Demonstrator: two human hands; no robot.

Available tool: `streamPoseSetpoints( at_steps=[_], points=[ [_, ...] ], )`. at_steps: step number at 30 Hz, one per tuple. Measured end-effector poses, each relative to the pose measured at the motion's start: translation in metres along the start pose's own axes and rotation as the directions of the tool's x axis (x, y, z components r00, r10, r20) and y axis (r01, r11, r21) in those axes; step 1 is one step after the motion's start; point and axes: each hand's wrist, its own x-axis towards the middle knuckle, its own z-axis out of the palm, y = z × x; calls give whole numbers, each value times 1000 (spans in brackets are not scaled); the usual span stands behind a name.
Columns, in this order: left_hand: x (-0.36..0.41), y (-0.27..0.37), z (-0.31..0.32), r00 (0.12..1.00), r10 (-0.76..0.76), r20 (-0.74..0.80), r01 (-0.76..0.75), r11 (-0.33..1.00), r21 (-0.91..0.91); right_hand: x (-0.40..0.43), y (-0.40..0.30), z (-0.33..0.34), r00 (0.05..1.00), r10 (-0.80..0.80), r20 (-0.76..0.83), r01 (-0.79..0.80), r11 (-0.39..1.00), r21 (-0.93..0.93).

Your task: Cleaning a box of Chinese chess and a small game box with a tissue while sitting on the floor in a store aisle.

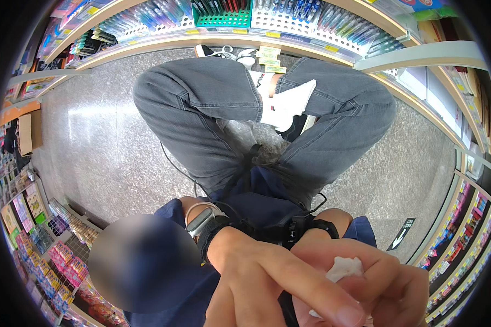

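I sit on a speckled store floor with my legs folded in grey jeans (pixel 176 94). At the bottom, my left hand (pixel 262 282) reaches across my right hand, its index finger straight. Its other fingers are partly cut off by the frame, and I cannot tell whether it grips anything. My right hand (pixel 372 278) has its fingers curled around a soft white piece (pixel 345 268), perhaps tissue. A smartwatch (pixel 199 220) and a black band are on my left wrist; another black band is on my right wrist. Clear crumpled plastic (pixel 266 143) lies between my legs.
A shelf edge (pixel 229 39) with pens in perforated trays (pixel 225 18) runs in front. Yellow tags (pixel 269 57) and a shoe (pixel 204 50) lie below it. Merchandise racks (pixel 454 245) flank me; a cardboard box (pixel 29 133) is at left. A round blur hides part of the lower left.
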Motion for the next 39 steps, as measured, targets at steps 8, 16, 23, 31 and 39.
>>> streamPoseSetpoints(
  at_steps=[8, 16, 23, 31, 39],
  points=[
    [8, -6, -19, 998, -4, 57, 11, 991, -137, -11, 10, -3, 981, -180, -74, 189, 974, 127],
    [3, -2, -31, 988, -9, 157, 51, 963, -265, -11, 4, 4, 1000, 16, -15, -14, 998, 68],
    [-4, -1, -44, 976, -25, 216, 106, 923, -371, -12, 8, -1, 988, 157, -1, -157, 987, -32],
    [1, -8, -50, 958, 60, 280, 101, 845, -526, -9, 3, 2, 978, 208, 26, -201, 968, -151],
    [18, -17, -66, 919, 136, 371, 125, 790, -601, -16, 6, 10, 957, 291, 1, -283, 932, -227]
  ],
)
